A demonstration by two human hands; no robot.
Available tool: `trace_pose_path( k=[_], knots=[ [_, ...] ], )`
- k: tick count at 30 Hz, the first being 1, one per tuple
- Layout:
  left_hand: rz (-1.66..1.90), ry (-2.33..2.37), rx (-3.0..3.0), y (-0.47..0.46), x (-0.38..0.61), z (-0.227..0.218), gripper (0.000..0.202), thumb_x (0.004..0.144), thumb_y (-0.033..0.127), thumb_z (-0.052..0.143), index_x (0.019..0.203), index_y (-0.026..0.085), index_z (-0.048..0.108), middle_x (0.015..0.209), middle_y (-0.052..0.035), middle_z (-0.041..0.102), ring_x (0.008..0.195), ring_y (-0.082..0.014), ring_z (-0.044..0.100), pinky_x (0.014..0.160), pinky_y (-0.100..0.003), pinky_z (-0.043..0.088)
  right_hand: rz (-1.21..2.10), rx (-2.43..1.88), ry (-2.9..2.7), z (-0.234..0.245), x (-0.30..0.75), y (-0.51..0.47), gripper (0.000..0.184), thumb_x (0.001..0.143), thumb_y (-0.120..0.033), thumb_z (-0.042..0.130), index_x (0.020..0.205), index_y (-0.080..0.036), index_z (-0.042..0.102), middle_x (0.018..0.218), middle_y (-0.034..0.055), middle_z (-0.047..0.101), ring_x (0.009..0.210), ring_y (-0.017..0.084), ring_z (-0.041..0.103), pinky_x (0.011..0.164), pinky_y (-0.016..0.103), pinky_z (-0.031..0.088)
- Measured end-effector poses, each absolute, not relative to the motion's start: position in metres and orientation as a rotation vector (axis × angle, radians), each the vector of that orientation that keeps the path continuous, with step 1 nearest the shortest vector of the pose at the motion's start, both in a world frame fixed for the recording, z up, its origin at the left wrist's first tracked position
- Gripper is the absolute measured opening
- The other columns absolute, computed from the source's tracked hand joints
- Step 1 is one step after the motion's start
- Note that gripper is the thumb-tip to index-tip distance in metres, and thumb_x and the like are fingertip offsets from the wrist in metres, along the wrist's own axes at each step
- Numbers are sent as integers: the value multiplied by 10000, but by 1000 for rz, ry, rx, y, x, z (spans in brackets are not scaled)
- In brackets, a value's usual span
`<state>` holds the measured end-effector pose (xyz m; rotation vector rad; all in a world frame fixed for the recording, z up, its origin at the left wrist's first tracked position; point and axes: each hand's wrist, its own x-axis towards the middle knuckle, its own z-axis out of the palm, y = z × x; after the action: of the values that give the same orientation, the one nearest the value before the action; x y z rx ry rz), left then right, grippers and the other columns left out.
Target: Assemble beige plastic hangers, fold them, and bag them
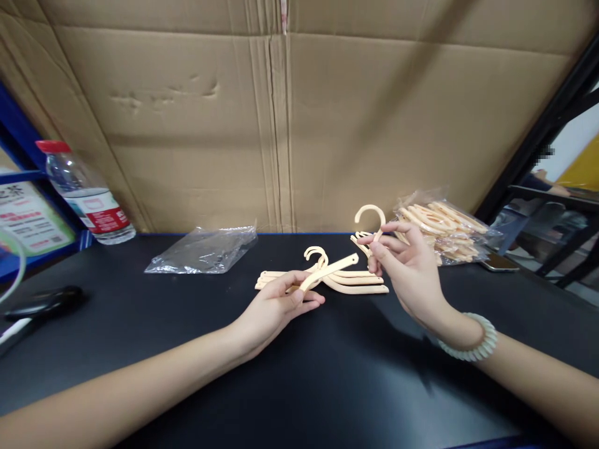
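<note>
My left hand (276,305) pinches one end of a cream plastic hanger arm (330,269), which slants up to the right above the black table (299,380). My right hand (406,267), with a pale bead bracelet at the wrist, is closed on a cream hook piece (369,215) whose curved hook sticks up above the fingers. Between and behind the two hands a small pile of assembled cream hangers (346,282) lies flat on the table. The arm piece and the hook piece are close but apart.
A clear bag of more cream hanger parts (442,231) lies at the back right, an empty clear bag (203,251) at the back left. A water bottle (87,196) stands far left, a black tool (44,302) near the left edge. A cardboard wall (299,125) closes the back.
</note>
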<state>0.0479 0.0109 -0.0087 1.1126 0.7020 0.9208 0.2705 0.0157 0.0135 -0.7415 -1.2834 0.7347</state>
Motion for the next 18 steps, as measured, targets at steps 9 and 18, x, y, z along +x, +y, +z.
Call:
trace_pose_path(
  k=[9, 18],
  knots=[
    [982, 652, 1188, 11, 49, -16, 215, 825, 342, 704, 948, 210, 586, 846, 7, 568, 868, -144, 558, 946, -385, 469, 1148, -839, -1213, 2, 264, 14, 259, 720, -340, 803, 830, -162, 650, 923, 58, 682, 737, 154, 680, 712, 294, 584],
    [1069, 731, 1375, 5, 52, -13, 195, 818, 318, 700, 926, 192, 598, 948, -9, 598, 915, -158, 588, 880, -331, 499, 1355, -823, -1314, -9, 256, 8, 183, 718, -282, 822, 811, -172, 709, 867, 31, 702, 800, 140, 687, 745, 242, 566]
  ],
)
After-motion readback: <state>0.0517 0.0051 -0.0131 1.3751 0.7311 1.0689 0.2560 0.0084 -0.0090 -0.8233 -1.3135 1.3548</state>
